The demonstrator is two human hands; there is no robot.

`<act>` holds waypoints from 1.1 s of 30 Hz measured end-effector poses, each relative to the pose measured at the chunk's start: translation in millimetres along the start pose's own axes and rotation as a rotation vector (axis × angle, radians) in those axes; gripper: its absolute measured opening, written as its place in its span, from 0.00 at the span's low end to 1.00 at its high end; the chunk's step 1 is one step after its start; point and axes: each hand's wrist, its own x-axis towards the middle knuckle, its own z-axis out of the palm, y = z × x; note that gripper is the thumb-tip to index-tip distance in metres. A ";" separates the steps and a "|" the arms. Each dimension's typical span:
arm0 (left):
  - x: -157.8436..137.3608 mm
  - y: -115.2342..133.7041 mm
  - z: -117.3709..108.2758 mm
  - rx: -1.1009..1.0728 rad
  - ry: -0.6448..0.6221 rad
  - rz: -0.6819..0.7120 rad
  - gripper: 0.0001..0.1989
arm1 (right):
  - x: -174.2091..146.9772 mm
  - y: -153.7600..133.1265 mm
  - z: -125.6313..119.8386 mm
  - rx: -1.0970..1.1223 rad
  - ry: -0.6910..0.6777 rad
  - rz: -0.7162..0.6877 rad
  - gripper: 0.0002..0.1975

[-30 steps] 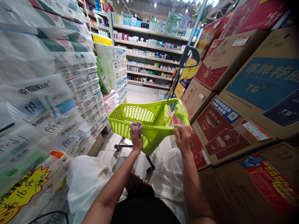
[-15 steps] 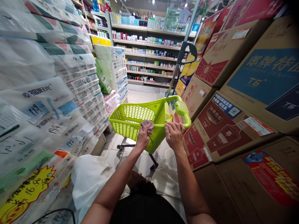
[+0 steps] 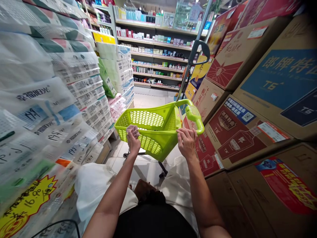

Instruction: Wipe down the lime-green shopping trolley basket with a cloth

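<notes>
A bright green plastic shopping cart [image 3: 158, 135] with a perforated basket stands in front of my knees. My left hand [image 3: 134, 144] is closed on a crumpled greyish-pink cloth [image 3: 133, 131], which lies against the cart's near top rim toward its left end. On the right, my right hand [image 3: 187, 142] grips the same rim beside the cart's handle [image 3: 194, 114], fingers curled over the edge. The cart's dark legs and wheels [image 3: 163, 169] show beneath it on the tiled floor.
Wrapped tissue packs [image 3: 84, 82] are stacked high on the left. Cardboard cartons [image 3: 237, 132] rise close on the right. A metal pole with a dark grey handle [image 3: 199, 53] leans behind the cart. Store shelves [image 3: 158, 43] with small boxes and bottles span the back.
My left hand has slid the cloth leftward along the cart's near rim, from the middle toward the left end. My right hand keeps its grip near the handle.
</notes>
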 end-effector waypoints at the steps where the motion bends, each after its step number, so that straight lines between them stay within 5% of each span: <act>1: 0.9 -5.5 0.9 -0.004 0.059 -0.041 0.32 | -0.1 0.3 0.0 -0.002 0.002 -0.004 0.13; 4: -15.0 -16.7 12.6 0.040 0.043 -0.038 0.29 | -0.2 -0.4 1.9 -0.030 0.033 0.017 0.13; 9: -52.8 -19.3 31.1 0.058 -0.260 0.148 0.30 | -1.5 1.4 4.0 -0.052 0.030 0.002 0.13; 14: -39.2 -14.1 30.9 0.011 0.097 0.035 0.29 | -3.3 6.7 2.5 -0.022 -0.001 -0.038 0.12; 20: -57.5 -13.0 43.1 -0.010 -0.223 0.248 0.27 | -3.0 6.6 3.9 -0.028 -0.004 -0.010 0.12; 25: -59.6 -8.1 50.1 0.048 -0.063 0.203 0.29 | -2.9 8.5 2.4 0.007 -0.019 -0.026 0.12; 31: -104.2 -9.8 58.2 0.148 -0.515 0.466 0.26 | -3.4 9.2 2.3 0.015 0.008 -0.019 0.12; 33: -106.4 -12.6 57.1 0.183 -0.579 0.541 0.26 | -3.4 13.0 2.5 0.009 -0.003 -0.042 0.13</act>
